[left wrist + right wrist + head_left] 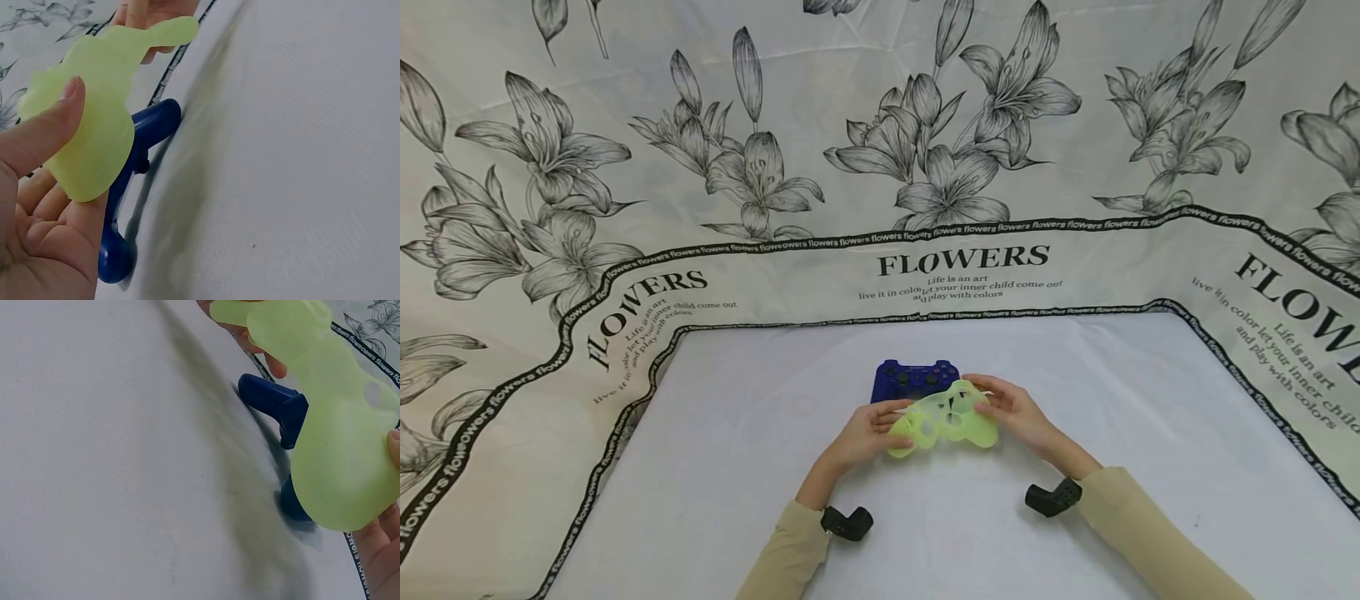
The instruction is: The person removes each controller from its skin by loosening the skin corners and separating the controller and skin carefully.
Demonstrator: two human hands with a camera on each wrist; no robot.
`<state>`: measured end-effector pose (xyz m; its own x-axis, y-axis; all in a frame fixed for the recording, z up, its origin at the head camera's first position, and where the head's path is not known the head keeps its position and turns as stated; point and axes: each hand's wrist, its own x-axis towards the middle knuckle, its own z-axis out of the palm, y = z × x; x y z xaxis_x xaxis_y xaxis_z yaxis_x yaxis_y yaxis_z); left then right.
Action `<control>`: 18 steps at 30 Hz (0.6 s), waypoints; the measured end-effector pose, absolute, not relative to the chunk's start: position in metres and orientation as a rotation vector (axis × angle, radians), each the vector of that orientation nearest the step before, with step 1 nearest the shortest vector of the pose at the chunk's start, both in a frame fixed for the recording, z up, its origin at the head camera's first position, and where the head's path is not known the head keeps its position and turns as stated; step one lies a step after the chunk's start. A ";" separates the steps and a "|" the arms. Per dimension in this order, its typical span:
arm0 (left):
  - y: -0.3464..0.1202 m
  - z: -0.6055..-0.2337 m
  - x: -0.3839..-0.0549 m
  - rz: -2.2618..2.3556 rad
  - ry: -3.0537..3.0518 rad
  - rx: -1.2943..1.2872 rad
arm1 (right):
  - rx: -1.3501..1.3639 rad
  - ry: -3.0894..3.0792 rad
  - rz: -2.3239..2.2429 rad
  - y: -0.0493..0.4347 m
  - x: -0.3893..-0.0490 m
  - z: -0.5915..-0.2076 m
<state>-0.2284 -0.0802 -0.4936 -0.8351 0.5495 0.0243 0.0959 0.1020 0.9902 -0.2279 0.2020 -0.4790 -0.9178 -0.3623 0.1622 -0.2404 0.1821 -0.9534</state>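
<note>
A pale yellow-green silicone controller cover (951, 423), with round cutouts, is held up between both hands above the white surface. My left hand (867, 435) pinches its left grip end, the thumb lying on the face of the cover in the left wrist view. On the opposite side my right hand (1017, 413) pinches the cover near its upper right edge; in the right wrist view that hand is only partly visible. Just behind the cover, a dark blue game controller (906, 379) lies on the surface, its lower right part hidden by the cover.
The white tabletop (940, 533) stretches around the controller. A white cloth (955, 279) printed with flowers and lettering stands behind it and along both sides. Black wrist cameras (848, 523) are strapped to both forearms, over beige sleeves.
</note>
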 end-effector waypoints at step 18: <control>-0.077 -0.496 -0.227 1.871 2.181 0.401 | -0.477 2.342 -1.890 0.209 -0.226 -0.476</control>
<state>-0.2270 -0.0774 -0.4961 -0.9336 0.3583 -0.0030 0.0513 0.1422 0.9885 -0.2256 0.2090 -0.4762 -0.9466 -0.2989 0.1210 -0.1814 0.1833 -0.9662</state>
